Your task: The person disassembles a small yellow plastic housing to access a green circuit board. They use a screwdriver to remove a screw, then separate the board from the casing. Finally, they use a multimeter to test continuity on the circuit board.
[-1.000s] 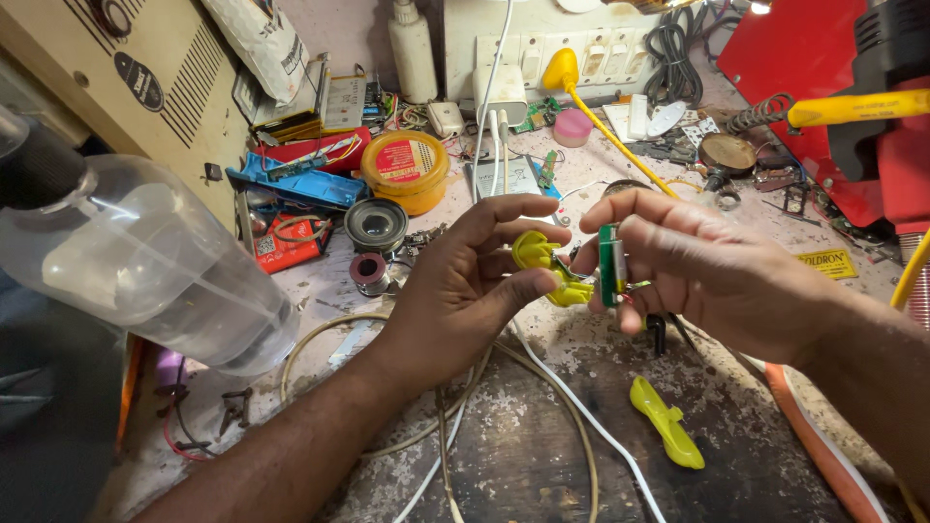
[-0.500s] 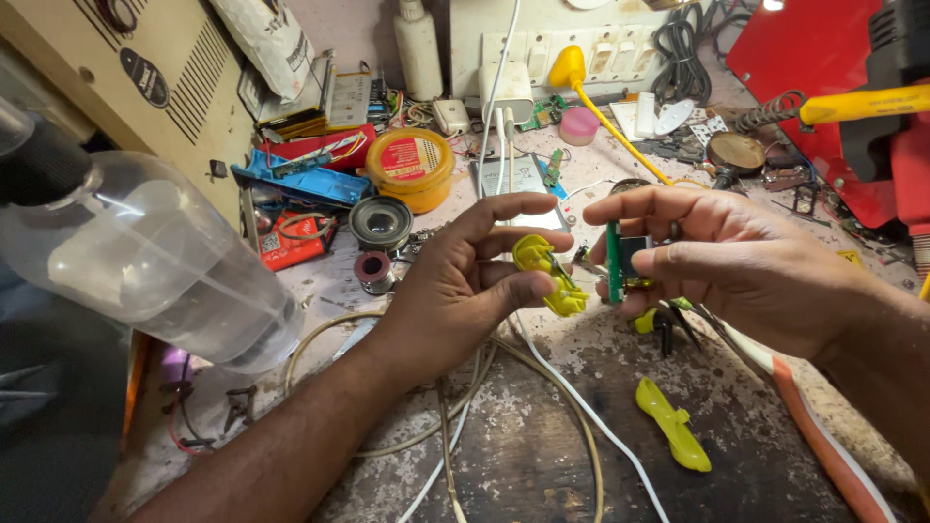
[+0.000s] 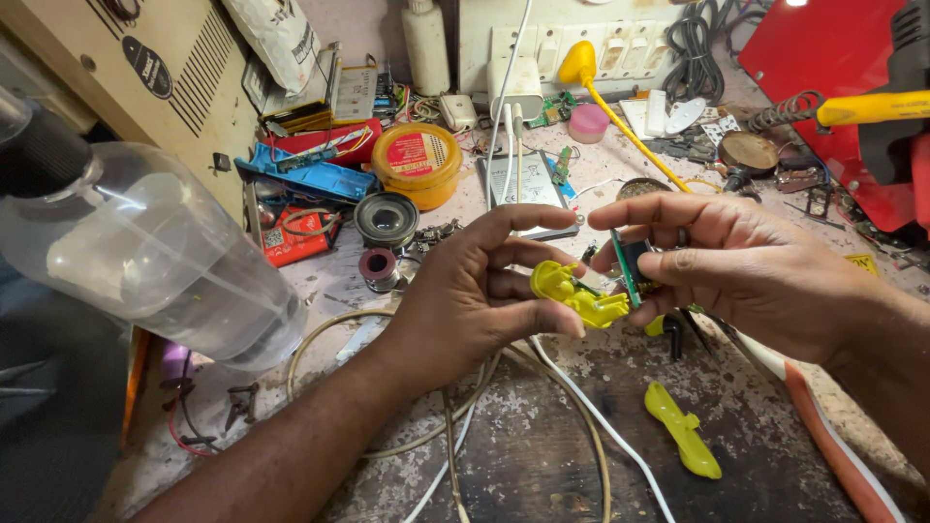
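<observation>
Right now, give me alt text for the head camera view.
Left hand holds a yellow plastic shell while the right hand pinches a small green circuit board beside it, over a cluttered workbench strewn with wires.

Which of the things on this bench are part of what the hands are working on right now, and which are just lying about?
In hand:
- yellow plastic shell piece, pinched by the left hand
- green circuit board, held edge-on by the right hand
- matching yellow shell half, lying loose on the bench just below

Lying about:
- clear plastic bottle
- round yellow tin
- small speaker
- white cable
- yellow-handled soldering iron
</observation>
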Action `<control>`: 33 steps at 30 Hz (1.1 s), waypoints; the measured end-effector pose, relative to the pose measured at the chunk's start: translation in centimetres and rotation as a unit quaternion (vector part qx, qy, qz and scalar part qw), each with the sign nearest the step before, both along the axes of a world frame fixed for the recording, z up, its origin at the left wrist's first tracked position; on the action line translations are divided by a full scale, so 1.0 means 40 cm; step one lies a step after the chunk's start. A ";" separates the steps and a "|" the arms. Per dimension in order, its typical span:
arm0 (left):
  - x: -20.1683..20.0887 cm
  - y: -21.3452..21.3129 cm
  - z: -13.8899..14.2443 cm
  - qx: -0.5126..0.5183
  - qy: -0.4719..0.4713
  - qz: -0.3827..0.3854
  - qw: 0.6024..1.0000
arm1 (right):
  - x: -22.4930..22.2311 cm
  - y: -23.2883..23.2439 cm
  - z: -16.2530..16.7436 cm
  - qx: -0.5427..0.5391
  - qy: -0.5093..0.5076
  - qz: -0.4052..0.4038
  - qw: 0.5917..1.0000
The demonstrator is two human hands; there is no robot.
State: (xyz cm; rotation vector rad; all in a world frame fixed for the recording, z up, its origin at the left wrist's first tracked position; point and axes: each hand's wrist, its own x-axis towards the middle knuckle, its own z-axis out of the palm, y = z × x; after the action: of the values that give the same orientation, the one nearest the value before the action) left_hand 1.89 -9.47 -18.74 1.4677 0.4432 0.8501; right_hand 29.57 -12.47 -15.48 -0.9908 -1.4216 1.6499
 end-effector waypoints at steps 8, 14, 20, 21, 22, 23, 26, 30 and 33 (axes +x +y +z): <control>0.000 -0.005 -0.004 0.025 -0.021 -0.019 0.999 | 0.007 0.004 -0.004 -0.008 0.004 0.005 1.000; -0.001 -0.006 -0.003 0.022 -0.010 -0.013 1.000 | 0.005 0.003 0.000 0.002 -0.004 0.009 1.000; 0.002 -0.001 0.005 0.007 0.019 0.013 1.000 | 0.003 0.001 0.007 0.020 -0.011 0.008 1.000; 0.003 0.001 0.006 0.008 0.022 0.015 1.000 | 0.005 -0.001 0.009 0.021 -0.014 0.003 1.000; 0.002 0.002 0.006 0.010 0.025 0.017 0.999 | 0.005 -0.002 0.010 0.022 -0.017 -0.002 1.000; 0.002 0.003 0.007 0.012 0.028 0.019 0.999 | 0.005 -0.003 0.010 0.023 -0.019 -0.007 1.000; -0.001 0.006 0.006 0.008 0.033 0.020 0.999 | 0.006 -0.004 0.009 0.020 -0.018 -0.009 1.000; -0.002 0.008 0.001 0.016 0.015 0.005 1.000 | 0.007 0.001 0.004 0.006 -0.012 -0.011 1.000; 0.001 0.004 -0.008 0.034 0.018 0.012 0.999 | 0.007 0.001 0.004 0.007 -0.011 -0.006 1.000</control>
State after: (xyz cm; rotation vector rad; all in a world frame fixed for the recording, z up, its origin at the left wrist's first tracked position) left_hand 1.92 -9.32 -19.05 1.5449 0.4623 0.8659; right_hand 29.85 -12.42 -15.34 -1.0114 -1.4377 1.6215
